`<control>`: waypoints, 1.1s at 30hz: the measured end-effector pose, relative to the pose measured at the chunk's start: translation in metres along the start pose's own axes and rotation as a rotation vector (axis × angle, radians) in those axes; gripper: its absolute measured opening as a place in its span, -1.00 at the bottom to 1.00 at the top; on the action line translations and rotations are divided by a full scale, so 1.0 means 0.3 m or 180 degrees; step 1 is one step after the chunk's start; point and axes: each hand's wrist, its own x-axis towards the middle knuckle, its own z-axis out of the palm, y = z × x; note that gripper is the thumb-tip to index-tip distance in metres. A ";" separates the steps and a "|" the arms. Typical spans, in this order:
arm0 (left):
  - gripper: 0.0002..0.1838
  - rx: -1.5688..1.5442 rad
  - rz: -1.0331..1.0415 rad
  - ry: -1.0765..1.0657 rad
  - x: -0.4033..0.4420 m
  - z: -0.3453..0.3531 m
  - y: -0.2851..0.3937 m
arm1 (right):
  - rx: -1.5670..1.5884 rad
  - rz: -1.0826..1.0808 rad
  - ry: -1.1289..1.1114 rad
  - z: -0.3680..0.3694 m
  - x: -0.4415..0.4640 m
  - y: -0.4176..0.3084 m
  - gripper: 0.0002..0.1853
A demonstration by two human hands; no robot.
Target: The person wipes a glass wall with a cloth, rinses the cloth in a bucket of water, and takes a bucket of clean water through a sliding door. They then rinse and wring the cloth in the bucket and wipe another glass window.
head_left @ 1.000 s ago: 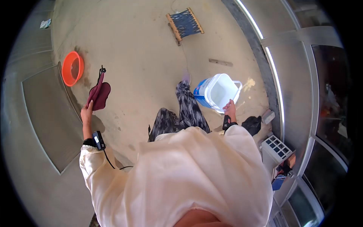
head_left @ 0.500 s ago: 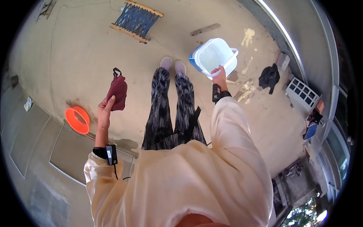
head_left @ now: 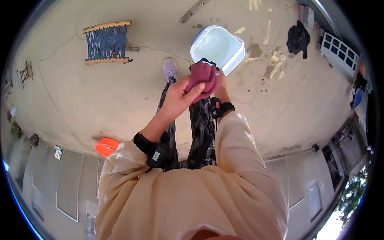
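My left hand (head_left: pixel 178 98) grips a maroon fabric pouch (head_left: pixel 203 82) with the thumb laid across its front. The pouch is bunched up, and dark trim shows at its top. Against the pouch's right side is my right hand (head_left: pixel 223 85), closed at its edge; most of its fingers are hidden behind the fabric. Just beyond both hands is a whitish bucket (head_left: pixel 216 46) with rounded corners. Its white handle (head_left: pixel 237 60) lies down along the right rim. What the bucket contains, if anything, I cannot make out.
A folding stool (head_left: pixel 107 43) with blue webbing stands at the upper left. An orange basin (head_left: pixel 107 147) is at the lower left. Toward the right lie a black cloth-like item (head_left: pixel 298 39) and a white slotted crate (head_left: pixel 339 54). A wooden strip (head_left: pixel 193 11) lies at the top.
My right hand has left the bucket's handle and come to the pouch. My left hand has brought the pouch rightward to the middle. The handle has dropped onto the rim, and the view has turned.
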 end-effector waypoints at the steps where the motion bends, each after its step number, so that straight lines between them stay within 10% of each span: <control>1: -0.71 0.0541 0.0224 -0.0039 0.041 0.038 -0.014 | -0.0663 -0.0178 0.0303 0.111 -0.151 -0.062 -0.82; 4: -0.77 0.1109 0.0625 0.0136 0.126 0.157 -0.057 | -0.2968 -0.1695 0.1148 -0.276 -0.019 -0.122 -0.75; 8: -0.75 0.1751 0.0661 0.0240 0.249 0.279 -0.202 | -0.1898 -0.2189 0.1935 -0.105 -0.240 -0.278 -0.62; 15: -0.36 0.2617 -0.0841 0.0583 0.538 0.238 -0.600 | -0.2770 -0.2300 0.0152 0.022 -0.140 -0.289 -0.76; 22: -0.41 0.1425 -0.1071 0.0183 0.607 0.111 -0.747 | -0.5991 -0.2558 0.0139 0.037 0.561 -0.115 -0.74; 25: -0.48 0.0354 -0.1195 0.0380 0.686 0.113 -0.779 | -0.6972 -0.2416 0.1099 0.026 0.715 -0.021 -0.67; 29: -0.50 -0.0442 -0.1261 0.0752 0.755 0.120 -0.841 | -0.7207 -0.1320 0.0295 -0.017 0.776 -0.042 -0.58; 31: -0.50 -0.0337 -0.1290 0.0759 0.785 0.129 -0.873 | -0.6214 -0.0289 0.0492 -0.018 0.776 -0.083 -0.55; 33: -0.45 -0.0449 -0.1767 0.0892 0.798 0.157 -0.894 | -0.5439 -0.0856 0.0399 -0.030 0.679 -0.075 -0.58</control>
